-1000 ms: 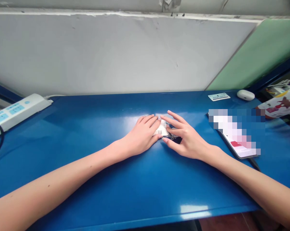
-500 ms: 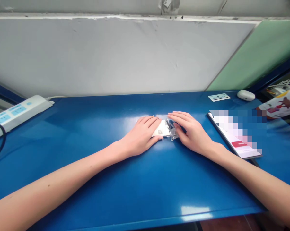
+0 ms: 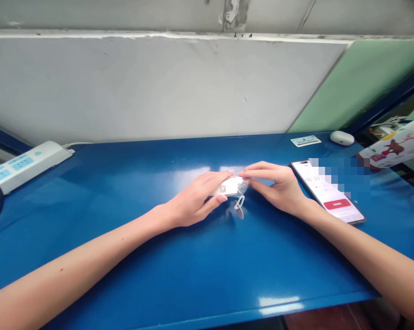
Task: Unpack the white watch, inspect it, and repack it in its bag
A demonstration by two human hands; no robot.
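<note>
In the head view, the right hand had been changed from the earlier frame: its thumb and fingers, parted then, were now brought together at the tips, and the clear plastic was pinched between them. A white loop was now seen hanging from that end, towards the near edge of the blue table. The white packet was held by the left hand, with the thumb along its near side and the fingers laid together over its far side. The packet was placed about mid-table, between the two hands. It seemed to be enclosed in the clear plastic, though this was poorly shown at such size. Its long axis was directed from left to right, the plastic-covered end being pointed at the right hand; the other end was hidden by the left fingers. A phone was seen near the right forearm.
</note>
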